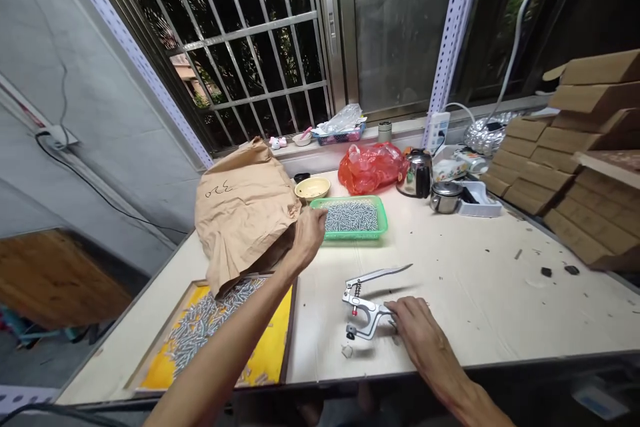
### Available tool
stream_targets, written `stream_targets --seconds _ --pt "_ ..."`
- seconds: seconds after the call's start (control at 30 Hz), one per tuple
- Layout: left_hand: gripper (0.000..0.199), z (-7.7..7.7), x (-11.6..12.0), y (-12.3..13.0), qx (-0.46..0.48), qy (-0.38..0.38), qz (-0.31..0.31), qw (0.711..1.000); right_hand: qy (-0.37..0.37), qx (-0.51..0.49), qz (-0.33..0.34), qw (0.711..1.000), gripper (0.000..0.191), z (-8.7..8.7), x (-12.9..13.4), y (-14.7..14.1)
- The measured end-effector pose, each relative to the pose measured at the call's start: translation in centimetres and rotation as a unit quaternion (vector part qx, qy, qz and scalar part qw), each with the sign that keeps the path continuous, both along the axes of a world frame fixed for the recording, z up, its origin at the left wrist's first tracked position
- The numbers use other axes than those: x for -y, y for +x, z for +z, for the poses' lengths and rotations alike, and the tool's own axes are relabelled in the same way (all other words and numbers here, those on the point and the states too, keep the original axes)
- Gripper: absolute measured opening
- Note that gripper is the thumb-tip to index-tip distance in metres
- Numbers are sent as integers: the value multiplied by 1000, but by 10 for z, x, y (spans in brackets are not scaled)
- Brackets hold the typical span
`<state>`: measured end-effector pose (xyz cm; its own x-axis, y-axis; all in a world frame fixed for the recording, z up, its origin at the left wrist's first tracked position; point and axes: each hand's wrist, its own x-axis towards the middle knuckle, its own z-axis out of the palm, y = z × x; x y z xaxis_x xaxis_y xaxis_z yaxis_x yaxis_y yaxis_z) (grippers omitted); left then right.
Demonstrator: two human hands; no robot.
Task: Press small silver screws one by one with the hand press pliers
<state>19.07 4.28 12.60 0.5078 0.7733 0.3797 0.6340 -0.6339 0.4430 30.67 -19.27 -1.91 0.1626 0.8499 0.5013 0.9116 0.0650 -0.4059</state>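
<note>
Silver snap-fastener pliers lie on the table, with their upper handle raised away from the lower one. My right hand is closed around the end of the lower handle. Over the left end of a green plastic basket is my left hand, its fingers pinched together; what they hold, if anything, is hidden. Small silver metal pins fill the basket. Just left of that hand stands a crumpled brown paper bag, its lower edge over a yellow-bottomed tray holding many similar metal pieces.
Behind the basket are a cream bowl, a red plastic bag and a kettle. A lidded metal pot stands beside a white tray. Cardboard boxes are stacked at the right. Small black pieces lie nearby.
</note>
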Motion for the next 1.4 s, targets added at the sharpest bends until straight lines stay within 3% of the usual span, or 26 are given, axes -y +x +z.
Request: stream_targets --seconds 0.07,0.13,0.2,0.3,0.4,0.5,0.57,0.7,0.8,1.03,1.27,1.4 --pt "31 -9 17 -11 53 -83 -18 995 -4 10 2 1000 29 -2 -3 -4" --pt "46 -22 42 -30 117 -209 -20 971 -15 17 7 1000 27 -3 -5 -6" --pt "53 -34 68 -50 174 -356 -2 918 -32 22 15 999 25 -3 -6 -6" --pt "39 -52 98 -75 221 -519 53 824 -55 33 34 997 24 -5 -8 -6" --pt "33 -73 114 -90 237 -597 107 759 -70 46 51 995 26 -9 -11 -9" --pt "34 -95 121 -99 247 -628 137 725 -88 64 63 992 26 -11 -15 -15" --pt "36 -108 123 -102 250 -628 141 723 -99 74 63 990 24 -11 -17 -18" --pt "41 -119 124 -101 219 -610 141 748 -120 87 55 987 21 -11 -20 -20" --pt "42 -119 122 -96 191 -617 149 749 -132 101 54 985 20 -13 -21 -20" --pt "36 -113 117 -84 112 -669 144 721 -144 117 49 981 19 -11 -20 -21" --pt "25 -107 111 -74 69 -631 155 757 -147 118 44 981 18 -10 -19 -23" --pt "25 -105 111 -75 39 -629 150 761 -143 120 45 981 20 -12 -19 -23"
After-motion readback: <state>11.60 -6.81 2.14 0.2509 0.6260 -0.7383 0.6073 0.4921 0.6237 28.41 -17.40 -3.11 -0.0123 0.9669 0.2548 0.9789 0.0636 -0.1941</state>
